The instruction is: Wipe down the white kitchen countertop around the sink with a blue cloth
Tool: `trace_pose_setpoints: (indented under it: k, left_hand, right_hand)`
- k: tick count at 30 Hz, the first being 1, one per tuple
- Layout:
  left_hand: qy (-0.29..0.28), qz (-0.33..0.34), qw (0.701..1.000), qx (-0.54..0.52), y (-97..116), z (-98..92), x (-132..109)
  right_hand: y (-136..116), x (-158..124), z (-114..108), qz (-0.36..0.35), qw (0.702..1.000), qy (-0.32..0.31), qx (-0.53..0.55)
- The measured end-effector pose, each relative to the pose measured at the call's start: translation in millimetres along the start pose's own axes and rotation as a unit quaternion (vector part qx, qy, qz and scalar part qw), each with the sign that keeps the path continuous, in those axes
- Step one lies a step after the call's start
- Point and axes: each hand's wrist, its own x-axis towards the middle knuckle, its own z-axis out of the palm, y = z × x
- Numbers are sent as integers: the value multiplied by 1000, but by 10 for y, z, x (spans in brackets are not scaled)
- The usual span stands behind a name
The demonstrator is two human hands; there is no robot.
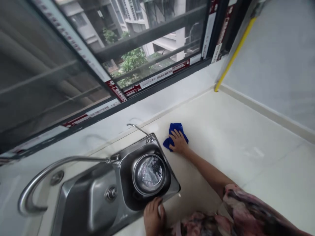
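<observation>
My right hand (pixel 179 142) lies flat on a blue cloth (pixel 175 128), its fingers spread and pressing the cloth onto the pale countertop (pixel 233 144) just right of the sink. My left hand (pixel 153 216) rests on the front rim of the steel sink (pixel 93 203), fingers curled over the edge beside the small basin. A round metal strainer basket (pixel 149 173) sits in that small basin.
A curved steel faucet (pixel 49 170) arches over the left basin. A smaller thin tap (pixel 139 128) stands at the sink's back corner. A dark-framed window (pixel 147 85) runs along the back. A yellow pipe (pixel 233 54) stands in the corner by the right wall.
</observation>
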Motion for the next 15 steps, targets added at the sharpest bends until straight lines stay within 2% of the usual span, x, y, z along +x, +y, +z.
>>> trace_pose_setpoints:
  k: [3, 6, 8, 10, 11, 12, 14, 15]
  left_hand:
    - [22, 27, 999, 13, 153, -87, 11]
    - [30, 16, 999, 14, 276, -139, 20]
    - [24, 2, 1000, 4, 347, -162, 22]
    - [16, -6, 1000, -8, 408, -182, 22]
    - [14, -8, 1000, -13, 432, -192, 20]
    - [14, -9, 1000, -18, 451, -200, 19]
    - [20, -13, 999, -31, 471, -210, 18]
    - [23, -16, 999, -41, 471, -214, 19]
  right_hand:
    - [-126, -651, 42, -17, 1000, 13, 16]
    - [-219, -1243, 54, -7, 997, 45, 63]
    - [-279, -1520, 24, 17, 990, 65, 121]
    - [-343, -1674, -40, 78, 972, 86, 206]
    - [-378, -1708, -85, 128, 952, 97, 261]
    - [-415, -1719, -138, 191, 919, 104, 328]
    - [-502, -1700, -265, 303, 828, 101, 461]
    - [-553, -1682, -335, 332, 783, 92, 518]
